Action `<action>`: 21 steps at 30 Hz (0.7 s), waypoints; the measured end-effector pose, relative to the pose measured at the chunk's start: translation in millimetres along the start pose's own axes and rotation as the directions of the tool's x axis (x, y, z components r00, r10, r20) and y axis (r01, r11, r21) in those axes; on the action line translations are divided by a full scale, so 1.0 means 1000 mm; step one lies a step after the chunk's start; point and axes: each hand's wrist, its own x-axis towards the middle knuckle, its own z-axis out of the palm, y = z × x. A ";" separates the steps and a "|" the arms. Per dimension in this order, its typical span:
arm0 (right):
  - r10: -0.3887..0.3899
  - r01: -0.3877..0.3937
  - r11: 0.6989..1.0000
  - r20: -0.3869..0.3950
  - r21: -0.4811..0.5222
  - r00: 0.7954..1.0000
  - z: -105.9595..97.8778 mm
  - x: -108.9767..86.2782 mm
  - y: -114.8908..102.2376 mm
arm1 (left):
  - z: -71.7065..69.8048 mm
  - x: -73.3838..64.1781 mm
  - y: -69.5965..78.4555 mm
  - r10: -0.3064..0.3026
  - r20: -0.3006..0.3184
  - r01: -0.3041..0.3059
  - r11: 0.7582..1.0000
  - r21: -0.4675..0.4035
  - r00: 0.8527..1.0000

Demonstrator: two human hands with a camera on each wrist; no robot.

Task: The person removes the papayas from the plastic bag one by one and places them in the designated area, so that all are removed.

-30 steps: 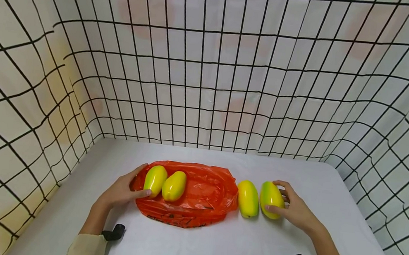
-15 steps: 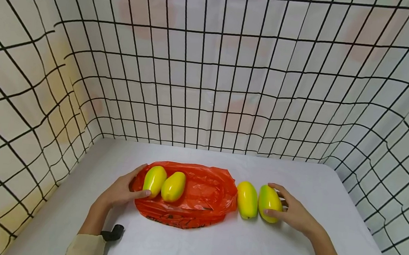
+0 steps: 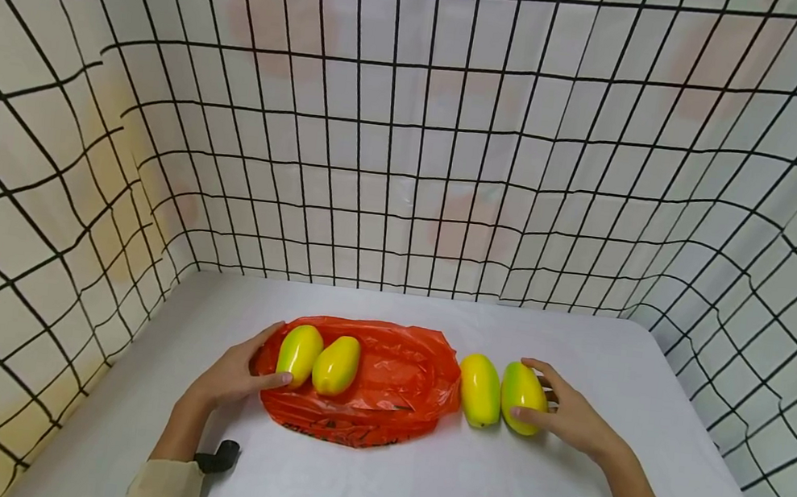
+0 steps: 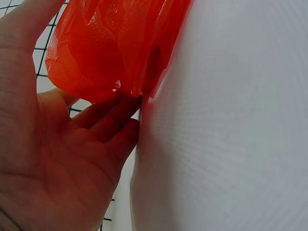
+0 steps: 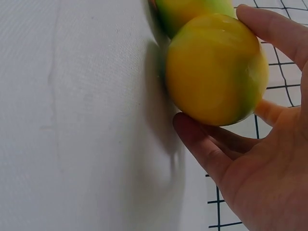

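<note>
In the head view, a red plastic bag (image 3: 396,374) lies spread on the white table, its left end held by my left hand (image 3: 232,373). That thumb touches the leftmost papaya (image 3: 300,354), which sits on the bag beside a second papaya (image 3: 337,366). In the left wrist view, my fingers (image 4: 113,126) curl against the bag's end (image 4: 108,53). My right hand (image 3: 576,413) holds the far-right papaya (image 3: 523,399), thumb on its near side, fingers partly hidden behind. Another papaya (image 3: 481,391) lies between it and the bag's right end.
Black wire mesh (image 3: 416,177) walls stand at the back and both sides. White sheeting hangs behind them. The white tabletop (image 3: 380,494) extends in front of the bag.
My right hand has shifted slightly left and nearer with its papaya, closing the small gap to the neighbouring papaya. My left hand and the bag look unchanged.
</note>
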 end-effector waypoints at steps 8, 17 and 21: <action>0.018 -0.018 1.000 0.005 -0.010 1.000 0.002 0.000 -0.001 | -0.001 0.000 0.001 0.008 0.002 -0.008 1.000 -0.004 1.000; 0.024 -0.024 0.999 0.005 -0.036 1.000 0.003 0.001 -0.002 | -0.002 -0.001 0.001 0.012 0.008 -0.012 1.000 -0.001 1.000; 0.023 -0.023 0.999 0.007 -0.045 1.000 0.002 0.000 -0.003 | -0.002 -0.001 0.001 0.006 0.010 -0.006 1.000 -0.001 1.000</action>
